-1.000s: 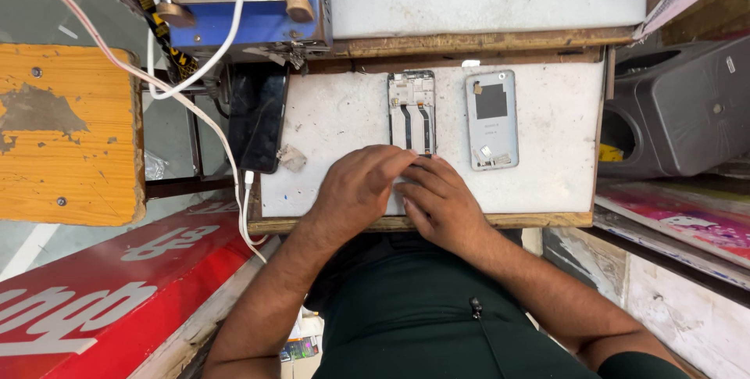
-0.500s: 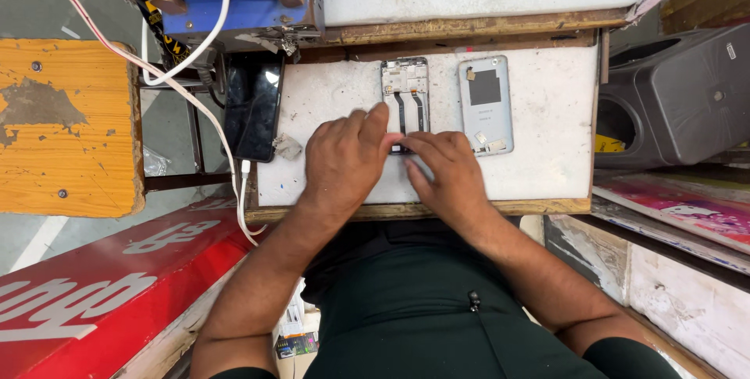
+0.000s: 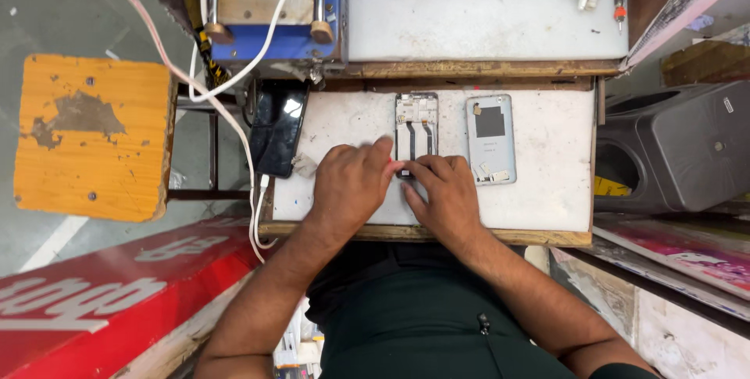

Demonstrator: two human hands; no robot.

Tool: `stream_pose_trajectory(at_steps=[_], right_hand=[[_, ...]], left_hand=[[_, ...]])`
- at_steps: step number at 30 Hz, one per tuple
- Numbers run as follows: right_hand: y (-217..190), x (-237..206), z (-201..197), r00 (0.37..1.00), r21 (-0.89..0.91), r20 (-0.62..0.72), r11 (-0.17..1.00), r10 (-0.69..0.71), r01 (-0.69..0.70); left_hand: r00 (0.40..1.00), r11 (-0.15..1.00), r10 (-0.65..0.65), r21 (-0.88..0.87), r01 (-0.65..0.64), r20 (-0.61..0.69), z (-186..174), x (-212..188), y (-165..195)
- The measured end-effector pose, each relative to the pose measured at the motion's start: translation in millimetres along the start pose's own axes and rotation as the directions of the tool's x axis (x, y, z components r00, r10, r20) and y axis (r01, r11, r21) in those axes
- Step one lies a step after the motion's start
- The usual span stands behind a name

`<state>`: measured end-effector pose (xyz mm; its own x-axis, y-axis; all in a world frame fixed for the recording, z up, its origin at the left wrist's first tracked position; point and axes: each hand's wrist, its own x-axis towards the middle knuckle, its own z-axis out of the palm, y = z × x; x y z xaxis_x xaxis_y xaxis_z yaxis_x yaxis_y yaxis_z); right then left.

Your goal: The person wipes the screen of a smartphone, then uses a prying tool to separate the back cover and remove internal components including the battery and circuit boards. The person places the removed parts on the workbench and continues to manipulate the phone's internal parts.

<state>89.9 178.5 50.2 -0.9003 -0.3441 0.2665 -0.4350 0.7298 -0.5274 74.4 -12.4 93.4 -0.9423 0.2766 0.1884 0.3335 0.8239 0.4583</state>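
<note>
Both hands meet at the bottom of an open phone (image 3: 416, 133) on the white board (image 3: 547, 191). The left hand (image 3: 350, 184) pinches a small red tool (image 3: 393, 163). The right hand (image 3: 445, 195) presses flat on the phone, holding nothing; a grey cover (image 3: 491, 138) lies beside.

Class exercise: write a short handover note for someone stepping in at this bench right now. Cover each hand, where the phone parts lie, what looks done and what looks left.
Left hand: on the white work board, fingertips at the lower end of the opened phone frame, pinching a small red tool; grip unclear.
Right hand: beside it, fingers at the same lower end of the frame.
Parts: silver back cover lies just right of the frame, inner side up. A black phone sits at the board's left edge.
Done: back cover is off, and the frame's inside is exposed.
Left: work at the frame's lower end looks unfinished; cover not refitted.
</note>
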Motion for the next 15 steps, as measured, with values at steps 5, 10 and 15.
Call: stream_pose_trajectory(at_steps=[5, 10, 15], right_hand=[[8, -1, 4, 1.0, -0.014, 0.027, 1.0, -0.007, 0.007], [14, -4, 11, 1.0, 0.004, 0.0, 1.0, -0.012, 0.012], [15, -6, 12, 1.0, -0.009, -0.008, 1.0, 0.0, 0.0]], left_hand=[[0.978, 0.968, 0.183, -0.152, -0.198, -0.102, 6, -5, 3], [0.975, 0.973, 0.192, -0.108, -0.204, -0.113, 16, -6, 0], [0.998, 0.996, 0.043, 0.073, -0.046, 0.037, 16, -3, -5]])
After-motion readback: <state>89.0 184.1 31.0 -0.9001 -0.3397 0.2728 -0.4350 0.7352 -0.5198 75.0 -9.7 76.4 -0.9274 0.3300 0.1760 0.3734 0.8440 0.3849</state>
